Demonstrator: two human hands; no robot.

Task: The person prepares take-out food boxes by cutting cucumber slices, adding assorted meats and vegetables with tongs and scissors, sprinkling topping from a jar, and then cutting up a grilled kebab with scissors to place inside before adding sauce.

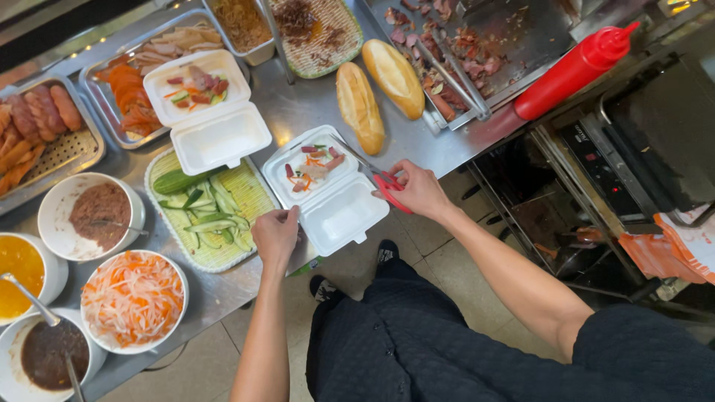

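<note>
Two hands work at the near edge of a steel counter (298, 104), in the lower middle of the frame. The right hand (417, 190) has its fingers curled shut through the red handles of a pair of scissors (380, 179). The scissors' long axis runs diagonally, blades pointing up and left toward the centre of the frame, over the open white foam box (335, 201). The box sits at the centre, hinged open, its long axis slanting from upper left to lower right: the upper-left half holds sliced meat and carrot shreds, the lower-right half is bare. The left hand (275, 234) is just left of the box, fingers bent and pinched narrow at its lower-left edge; whether they grip something small, I cannot tell. A tray of cucumber slices (212, 212) lies just left of that hand. A second open foam box (208, 112) sits in the upper left. Two baguettes (376, 89) lie side by side above the box, and a red squeeze bottle (573, 71) lies tilted at the upper right.
</note>
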